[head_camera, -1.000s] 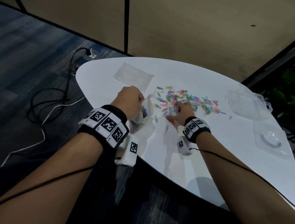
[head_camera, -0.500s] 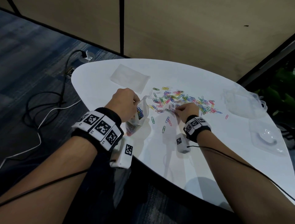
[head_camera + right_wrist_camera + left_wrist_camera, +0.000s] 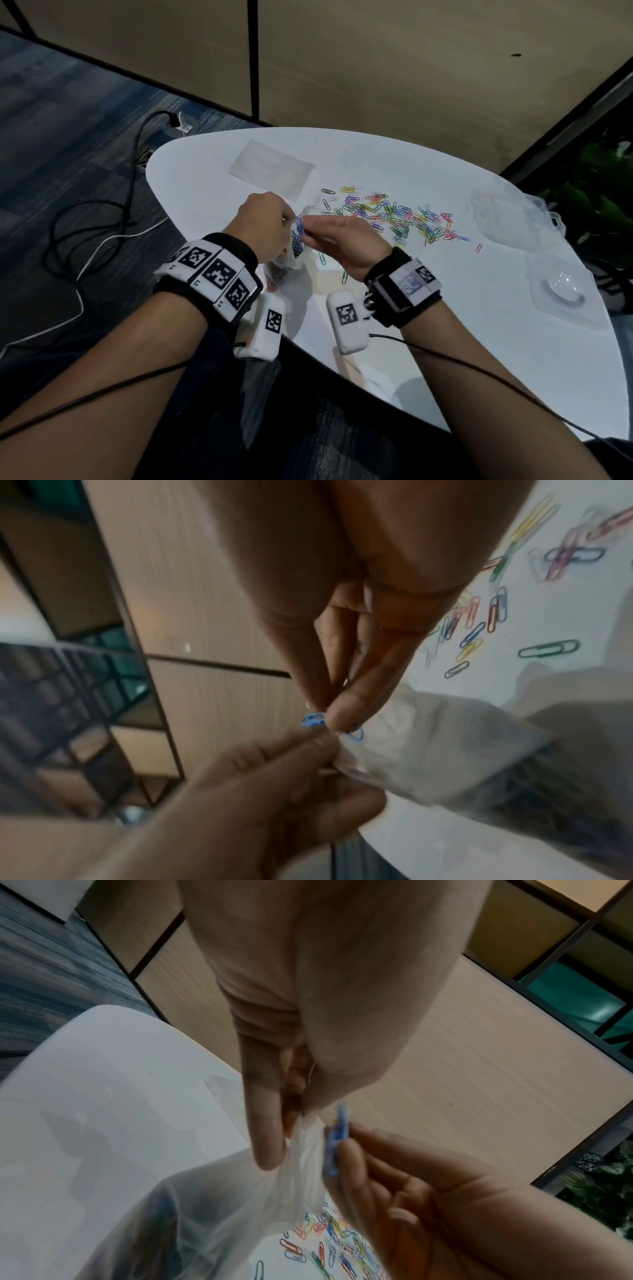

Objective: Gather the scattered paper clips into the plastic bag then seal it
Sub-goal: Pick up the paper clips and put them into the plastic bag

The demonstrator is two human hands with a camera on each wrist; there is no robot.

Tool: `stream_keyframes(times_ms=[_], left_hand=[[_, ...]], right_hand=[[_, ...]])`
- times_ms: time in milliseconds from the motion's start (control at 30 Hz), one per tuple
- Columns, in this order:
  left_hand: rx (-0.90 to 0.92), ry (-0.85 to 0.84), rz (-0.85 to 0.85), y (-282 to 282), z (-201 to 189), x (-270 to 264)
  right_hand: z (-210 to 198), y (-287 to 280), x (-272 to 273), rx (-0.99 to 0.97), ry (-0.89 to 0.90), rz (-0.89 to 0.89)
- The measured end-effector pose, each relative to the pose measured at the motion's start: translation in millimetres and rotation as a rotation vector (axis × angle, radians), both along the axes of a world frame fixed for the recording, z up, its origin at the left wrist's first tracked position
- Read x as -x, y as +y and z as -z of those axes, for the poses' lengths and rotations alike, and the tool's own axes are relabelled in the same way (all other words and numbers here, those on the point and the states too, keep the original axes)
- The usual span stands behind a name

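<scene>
white table (image 3: 445, 342) | tan wall panels (image 3: 411, 68) | carpet (image 3: 68, 137) | scattered paper clips (image 3: 394, 216)

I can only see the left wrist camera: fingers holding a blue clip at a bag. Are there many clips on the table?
Observer: Yes. A wide pile of clips lies on the table, beyond the right hand pinching the blue clip.
Visitor: Any strays?
Observer: One pink clip lies alone, right of the pile.
Visitor: Anything besides clips?
Observer: Clear plastic containers sit near the table's right edge, far from the bag in the left hand.
</scene>
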State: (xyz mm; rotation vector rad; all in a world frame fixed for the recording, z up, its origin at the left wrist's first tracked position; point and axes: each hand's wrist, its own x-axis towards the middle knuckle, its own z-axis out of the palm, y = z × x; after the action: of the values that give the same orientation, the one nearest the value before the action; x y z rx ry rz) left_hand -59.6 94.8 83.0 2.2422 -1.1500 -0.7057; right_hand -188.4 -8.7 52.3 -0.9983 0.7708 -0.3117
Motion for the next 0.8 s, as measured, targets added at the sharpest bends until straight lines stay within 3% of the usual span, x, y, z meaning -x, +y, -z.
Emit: stream_keyframes(times_ms=[167,267,367,433,467,533,600,700,800], left_hand=[[0.001,0.058,-0.041,0.0,-1.4,-1.2],[0.003,0.048,-0.051,1.8,0.0,-3.7],[0.011,0.055,-0.097,3.4,3.2,-13.3],[0.028,0.054,-0.133,4.2,5.4,-20.2],[0.039,0.054,-0.151,4.4,6.1,-22.9],[0.050,0.054,-0.172,4.5,6.7,-25.6],[0.048,0.055,-0.168,4.2,7.5,-27.0],[0.056,0.062,-0.157,4.4,8.1,-28.2],[0.056,0.054,-0.140,4.0,8.5,-29.0]], right_hand=[[13.4,10.0,-9.5,0.684,0.300,-0.183],[3.0,2.1,-8.8,0.630,0.206,-0.208],[-5.2,-28.2,-6.4,0.506,0.123,-0.065],[8.0,-57.0,-10.0,0.581,0.210,0.021],[20.2,-72.5,-14.5,0.701,0.334,0.000],[40.2,-97.9,-24.8,1.006,0.637,-0.191],[57.5,-111.9,-40.5,1.180,0.818,-0.432],[72.6,-114.4,-61.4,1.301,0.896,-0.676],[73.4,-102.5,-62.8,1.327,0.867,-0.842]])
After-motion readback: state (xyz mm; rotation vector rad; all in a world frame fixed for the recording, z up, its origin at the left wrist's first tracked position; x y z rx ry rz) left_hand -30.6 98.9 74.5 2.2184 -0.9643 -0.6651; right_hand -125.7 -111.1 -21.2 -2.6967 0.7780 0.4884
